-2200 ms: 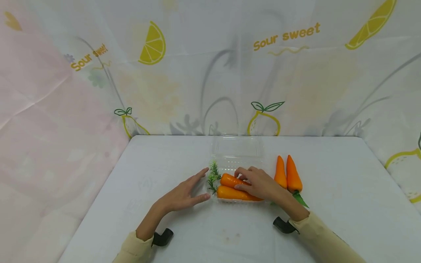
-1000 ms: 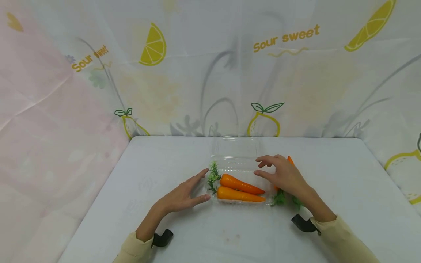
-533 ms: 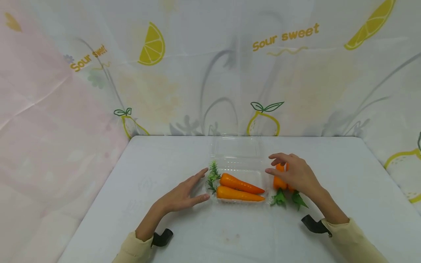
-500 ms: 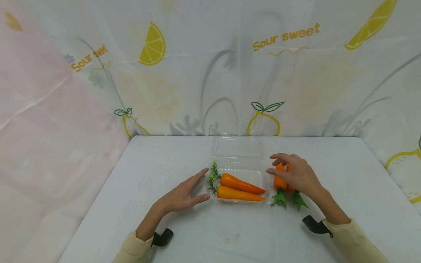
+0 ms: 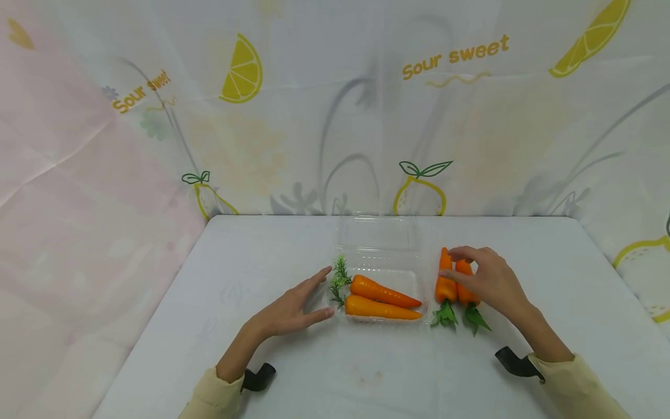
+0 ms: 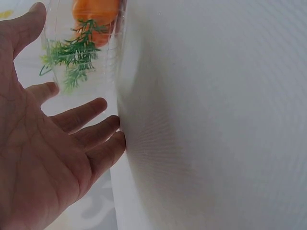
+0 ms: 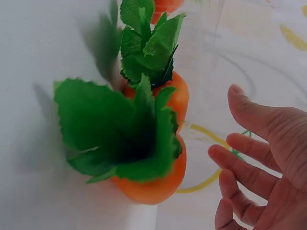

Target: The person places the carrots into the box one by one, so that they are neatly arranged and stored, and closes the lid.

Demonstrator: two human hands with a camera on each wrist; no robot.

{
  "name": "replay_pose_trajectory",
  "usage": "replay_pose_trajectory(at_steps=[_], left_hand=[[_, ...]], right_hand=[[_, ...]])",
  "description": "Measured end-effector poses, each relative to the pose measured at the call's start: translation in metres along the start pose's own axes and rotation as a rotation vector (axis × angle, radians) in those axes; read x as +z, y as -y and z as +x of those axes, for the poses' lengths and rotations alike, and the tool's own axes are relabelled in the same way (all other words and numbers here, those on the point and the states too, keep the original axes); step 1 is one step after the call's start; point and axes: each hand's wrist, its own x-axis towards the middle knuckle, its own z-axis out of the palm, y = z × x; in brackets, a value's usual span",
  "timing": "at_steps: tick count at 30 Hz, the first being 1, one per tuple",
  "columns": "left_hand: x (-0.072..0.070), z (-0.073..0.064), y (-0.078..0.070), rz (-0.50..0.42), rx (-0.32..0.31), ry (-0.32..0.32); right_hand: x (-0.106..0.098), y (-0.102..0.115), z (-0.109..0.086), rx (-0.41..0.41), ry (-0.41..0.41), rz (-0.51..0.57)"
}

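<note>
Two carrots (image 5: pixel 381 308) are already lying inside the container (image 5: pixel 400 279), lid (image 5: pixel 376 235) open toward the tabletop's (image 5: pixel 251 250) far edge; two loose carrots (image 5: pixel 446 289) are lying nearer its right edge. Over these, the right hand (image 5: pixel 491 280) is hovering, fingers parted; the left hand (image 5: pixel 287 311) is resting, fingers spread.

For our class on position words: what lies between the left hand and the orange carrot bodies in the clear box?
The head view shows feathery green tops and the left end of the clear box there.

White table (image 5: pixel 251 262), lemon-print cloth backdrop (image 5: pixel 335 116) behind.
</note>
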Motion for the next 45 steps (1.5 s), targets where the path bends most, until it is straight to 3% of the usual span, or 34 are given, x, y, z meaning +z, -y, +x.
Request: replay_pose_trajectory(at_steps=[15, 35, 45], left_hand=[[0.000, 0.000, 0.000, -0.004, -0.005, -0.003], [0.001, 0.001, -0.001, -0.004, -0.007, -0.005], [0.002, 0.001, 0.001, -0.004, -0.005, -0.009]], right_hand=[[-0.005, -0.019, -0.009, 0.012, -0.001, -0.015], [-0.005, -0.032, -0.013, 0.062, 0.070, -0.051], [-0.014, -0.034, -0.016, 0.166, 0.171, -0.026]])
